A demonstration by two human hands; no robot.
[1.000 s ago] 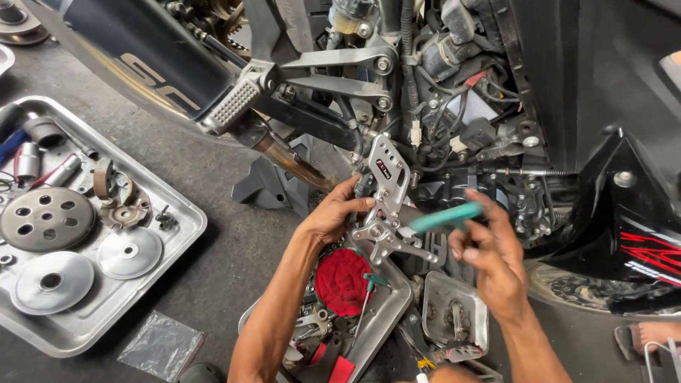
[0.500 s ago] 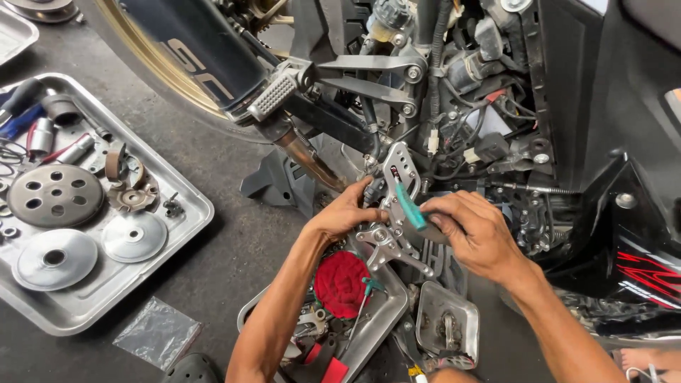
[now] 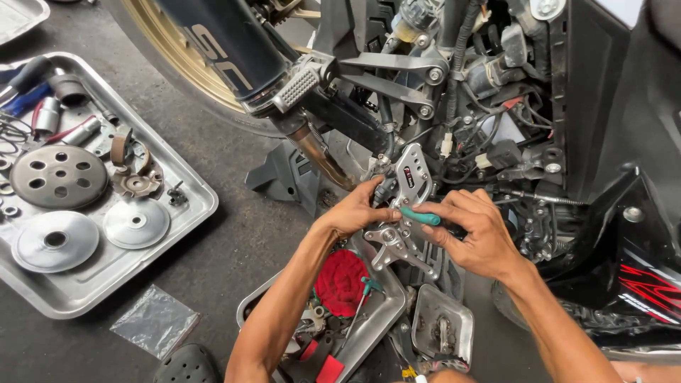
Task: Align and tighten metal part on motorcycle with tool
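A silver metal footrest bracket (image 3: 410, 186) stands against the side of a motorcycle (image 3: 496, 92). My left hand (image 3: 353, 211) grips the bracket's left edge. My right hand (image 3: 474, 230) is closed around a tool with a teal handle (image 3: 420, 215), its end pressed to the bracket's middle. The tool's tip is hidden behind my fingers. The exhaust pipe (image 3: 234, 50) and a ribbed foot peg (image 3: 296, 86) hang just above.
A large steel tray (image 3: 188, 206) on the left holds round clutch discs and small parts. Under my arms a smaller tray (image 3: 386, 312) carries a red rag (image 3: 342, 282) and tools. A small metal box (image 3: 443, 328) and a plastic bag (image 3: 154, 320) lie on the concrete floor.
My right hand has brought the teal-handled tool from the right in to the bracket and closed over it. My left hand has stayed on the bracket. The view has shifted closer.
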